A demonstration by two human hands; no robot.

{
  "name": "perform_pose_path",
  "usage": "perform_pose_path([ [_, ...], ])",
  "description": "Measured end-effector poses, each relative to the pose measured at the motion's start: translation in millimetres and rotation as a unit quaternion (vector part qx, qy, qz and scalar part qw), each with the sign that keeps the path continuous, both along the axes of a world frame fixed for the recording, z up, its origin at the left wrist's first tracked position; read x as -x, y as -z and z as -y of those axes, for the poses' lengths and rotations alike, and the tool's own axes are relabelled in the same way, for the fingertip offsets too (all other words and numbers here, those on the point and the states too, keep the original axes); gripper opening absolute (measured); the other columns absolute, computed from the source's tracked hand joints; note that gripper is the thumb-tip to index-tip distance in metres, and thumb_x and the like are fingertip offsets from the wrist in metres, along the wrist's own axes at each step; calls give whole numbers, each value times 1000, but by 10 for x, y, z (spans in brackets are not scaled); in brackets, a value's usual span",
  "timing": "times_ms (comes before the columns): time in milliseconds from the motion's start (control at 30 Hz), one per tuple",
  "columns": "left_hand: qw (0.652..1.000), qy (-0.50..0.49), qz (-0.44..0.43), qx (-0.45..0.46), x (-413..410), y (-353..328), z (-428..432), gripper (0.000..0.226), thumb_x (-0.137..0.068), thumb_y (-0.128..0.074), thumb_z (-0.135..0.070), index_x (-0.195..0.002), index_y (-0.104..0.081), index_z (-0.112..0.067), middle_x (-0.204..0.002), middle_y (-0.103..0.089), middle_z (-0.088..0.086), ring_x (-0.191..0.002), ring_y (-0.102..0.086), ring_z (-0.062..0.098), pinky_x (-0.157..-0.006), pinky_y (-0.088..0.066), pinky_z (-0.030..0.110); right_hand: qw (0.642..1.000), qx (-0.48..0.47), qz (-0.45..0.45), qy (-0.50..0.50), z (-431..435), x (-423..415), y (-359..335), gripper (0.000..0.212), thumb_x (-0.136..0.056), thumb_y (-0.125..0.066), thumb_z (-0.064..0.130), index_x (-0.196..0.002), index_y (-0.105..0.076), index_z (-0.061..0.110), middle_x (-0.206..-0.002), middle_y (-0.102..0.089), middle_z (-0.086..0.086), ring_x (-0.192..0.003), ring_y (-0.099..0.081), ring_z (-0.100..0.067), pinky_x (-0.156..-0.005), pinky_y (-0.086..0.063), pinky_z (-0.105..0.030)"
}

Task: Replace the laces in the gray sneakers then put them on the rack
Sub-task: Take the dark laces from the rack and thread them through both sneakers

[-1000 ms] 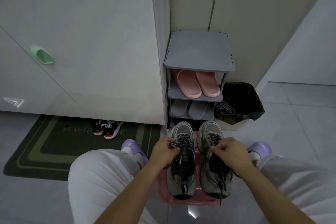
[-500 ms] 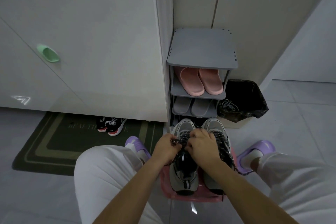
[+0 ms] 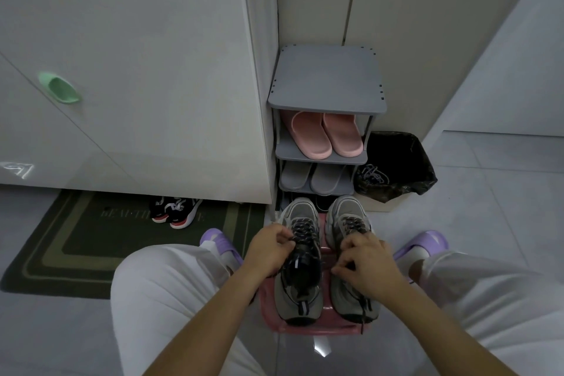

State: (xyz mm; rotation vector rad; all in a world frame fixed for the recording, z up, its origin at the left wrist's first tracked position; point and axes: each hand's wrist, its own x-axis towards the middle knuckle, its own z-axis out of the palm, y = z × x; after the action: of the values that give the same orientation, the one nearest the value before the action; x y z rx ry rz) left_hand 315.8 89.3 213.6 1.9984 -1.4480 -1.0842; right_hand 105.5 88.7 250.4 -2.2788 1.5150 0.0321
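Two gray sneakers stand side by side, toes away from me, on a low pink stool point(image 3: 308, 328) between my knees. My left hand point(image 3: 270, 250) pinches the dark speckled laces of the left sneaker point(image 3: 297, 293) near the tongue. My right hand point(image 3: 367, 265) rests over the tongue and laces of the right sneaker point(image 3: 348, 210), fingers curled on them. Just beyond the toes stands the gray shoe rack point(image 3: 328, 79); its top shelf is bare.
Pink slippers point(image 3: 326, 136) and gray slippers point(image 3: 314, 177) fill the rack's middle shelves. A black-lined bin point(image 3: 396, 168) with old laces on its rim stands right of the rack. Black and red shoes point(image 3: 175, 210) sit on a dark green mat point(image 3: 76, 241) under a white cabinet.
My right hand has gone from the left sneaker's laces back over to the right sneaker. My left hand stays on the left sneaker's laces.
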Motion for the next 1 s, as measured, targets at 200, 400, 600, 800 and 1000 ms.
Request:
perform_pose_path([
  [200, 1000, -13, 14, -6, -2, 11, 8, 14, -84, -69, -20, -95, -67, -13, -84, -62, -5, -79, -59, 9, -75, -48, 22, 998, -46, -26, -22, -30, -32, -61, 26, -86, -55, 50, -93, -71, 31, -106, -46, 16, -109, -40, -13, -90, -29, -29],
  [400, 1000, 3, -13, -7, -48, -2, 28, 11, -90, -60, -20, -87, -66, -10, -86, -68, 8, -82, -66, 22, -85, -54, 41, 999, -30, 9, 26, 196, -260, -68, 28, -95, -45, 28, -97, -70, 14, -102, -66, -5, -99, -58, -23, -85, -47, -34],
  [600, 996, 57, 52, 34, -67, -19, 12, 11, -89, -60, -18, -94, -67, -11, -95, -67, 2, -84, -59, 11, -80, -50, 25, 986, -113, 76, 99, 299, -484, 25, 22, -92, -54, 19, -90, -66, 0, -96, -67, -14, -90, -62, -25, -73, -42, -25],
  [800, 992, 95, 81, 34, -102, 26, 63, 11, -88, -58, -20, -91, -63, -10, -90, -64, 4, -79, -56, 13, -72, -44, 23, 979, -109, 124, 119, 294, -409, 99, 15, -88, -55, 14, -83, -65, 3, -90, -68, -12, -75, -52, -14, -66, -34, -21],
  [1000, 995, 84, 43, 14, -153, 53, 172, 13, -92, -55, -16, -100, -63, -9, -95, -62, -3, -86, -58, 12, -75, -42, 18, 981, -119, 107, 111, 452, -441, 143, 24, -94, -48, 16, -100, -66, 1, -105, -67, -14, -96, -61, -26, -79, -42, -26],
])
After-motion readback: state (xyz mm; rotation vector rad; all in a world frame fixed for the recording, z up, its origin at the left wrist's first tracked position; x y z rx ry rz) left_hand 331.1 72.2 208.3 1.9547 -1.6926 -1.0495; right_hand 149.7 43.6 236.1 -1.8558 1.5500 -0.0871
